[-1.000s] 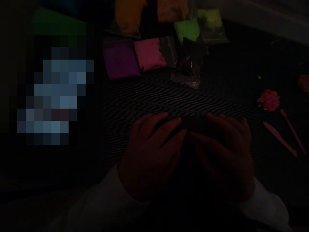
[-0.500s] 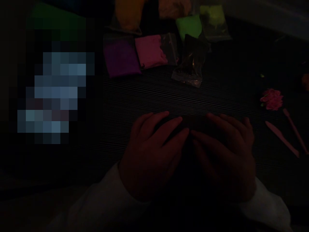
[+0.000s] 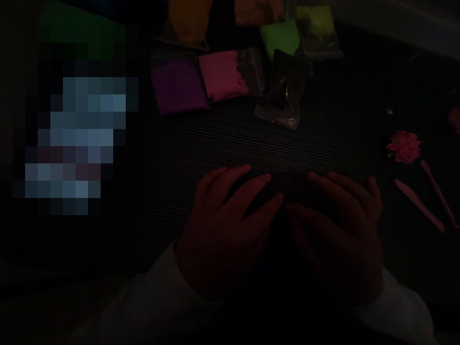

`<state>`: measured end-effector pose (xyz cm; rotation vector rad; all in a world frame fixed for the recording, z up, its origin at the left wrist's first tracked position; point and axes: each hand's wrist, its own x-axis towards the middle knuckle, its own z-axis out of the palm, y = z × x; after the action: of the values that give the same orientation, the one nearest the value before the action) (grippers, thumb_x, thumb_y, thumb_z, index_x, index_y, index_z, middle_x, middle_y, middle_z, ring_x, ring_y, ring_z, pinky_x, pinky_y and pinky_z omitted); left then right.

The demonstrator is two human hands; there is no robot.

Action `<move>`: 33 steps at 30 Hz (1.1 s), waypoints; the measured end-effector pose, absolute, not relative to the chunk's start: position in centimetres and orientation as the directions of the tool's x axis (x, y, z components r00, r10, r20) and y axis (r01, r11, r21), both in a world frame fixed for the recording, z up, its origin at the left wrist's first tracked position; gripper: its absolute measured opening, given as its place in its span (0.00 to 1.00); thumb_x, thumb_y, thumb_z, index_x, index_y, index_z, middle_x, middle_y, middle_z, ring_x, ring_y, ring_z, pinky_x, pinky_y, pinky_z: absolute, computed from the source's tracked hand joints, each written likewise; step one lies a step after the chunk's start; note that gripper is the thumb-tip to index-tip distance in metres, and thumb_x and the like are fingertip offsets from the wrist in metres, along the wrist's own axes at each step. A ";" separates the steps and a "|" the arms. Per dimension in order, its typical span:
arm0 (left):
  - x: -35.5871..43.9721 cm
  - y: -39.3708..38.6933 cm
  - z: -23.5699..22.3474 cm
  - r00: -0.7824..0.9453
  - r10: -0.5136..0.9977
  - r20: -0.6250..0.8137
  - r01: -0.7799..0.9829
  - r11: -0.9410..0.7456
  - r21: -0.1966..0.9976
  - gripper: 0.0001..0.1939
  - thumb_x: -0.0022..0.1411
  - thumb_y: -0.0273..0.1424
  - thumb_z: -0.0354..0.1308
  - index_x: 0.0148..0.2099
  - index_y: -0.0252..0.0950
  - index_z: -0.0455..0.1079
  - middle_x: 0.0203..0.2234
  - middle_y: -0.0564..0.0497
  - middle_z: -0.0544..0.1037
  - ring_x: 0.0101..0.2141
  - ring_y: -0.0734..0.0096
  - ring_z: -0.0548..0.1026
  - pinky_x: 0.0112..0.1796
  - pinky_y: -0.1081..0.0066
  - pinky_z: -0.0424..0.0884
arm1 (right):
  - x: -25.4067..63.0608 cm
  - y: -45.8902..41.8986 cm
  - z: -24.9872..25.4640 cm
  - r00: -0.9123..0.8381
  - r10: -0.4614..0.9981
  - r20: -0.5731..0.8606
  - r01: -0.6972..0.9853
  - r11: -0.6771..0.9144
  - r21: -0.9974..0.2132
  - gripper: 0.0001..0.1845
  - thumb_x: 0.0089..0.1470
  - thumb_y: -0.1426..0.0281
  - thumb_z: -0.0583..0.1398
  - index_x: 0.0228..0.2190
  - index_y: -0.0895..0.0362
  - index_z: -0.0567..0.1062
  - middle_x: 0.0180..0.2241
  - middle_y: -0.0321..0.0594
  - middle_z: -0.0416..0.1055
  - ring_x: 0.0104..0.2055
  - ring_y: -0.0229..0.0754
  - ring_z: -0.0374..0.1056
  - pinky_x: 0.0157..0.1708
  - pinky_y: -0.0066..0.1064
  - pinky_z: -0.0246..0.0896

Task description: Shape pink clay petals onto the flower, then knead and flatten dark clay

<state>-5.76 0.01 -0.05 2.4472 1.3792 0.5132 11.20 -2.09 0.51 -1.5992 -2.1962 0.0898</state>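
The picture is very dark. My left hand and my right hand are side by side near the front, fingers curved and pointing toward each other. Between their fingertips shows a dark, flat, straight-edged thing, too dim to name. The fingers of both hands seem to rest along it from either side. The thumbs are close together, nearly touching, and what lies beneath the palms is hidden in shadow.
Bags of purple, pink, black, green and yellow soft material lie behind. On the right are a pink ruffled flower and two slim pink tools. A blurred bright patch is at left.
My right hand has shifted slightly down and to the right, with its thumb a little lower. My left hand is nearly still. The picture is slightly dimmer.
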 end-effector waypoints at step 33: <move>-6.2 -0.1 -0.1 0.413 0.885 0.213 0.752 -0.464 0.468 0.19 0.52 0.28 0.54 0.48 0.35 0.64 0.49 0.49 0.67 0.51 0.60 0.59 0.50 0.56 0.58 | 10.9 -2.1 0.7 -0.249 0.920 0.303 0.900 0.335 -0.280 0.10 0.44 0.67 0.59 0.31 0.53 0.76 0.47 0.43 0.65 0.50 0.55 0.57 0.51 0.57 0.37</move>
<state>-6.22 -0.07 -0.14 2.3733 1.4212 0.6301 10.87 -2.09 0.69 -1.6022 -2.1965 0.0680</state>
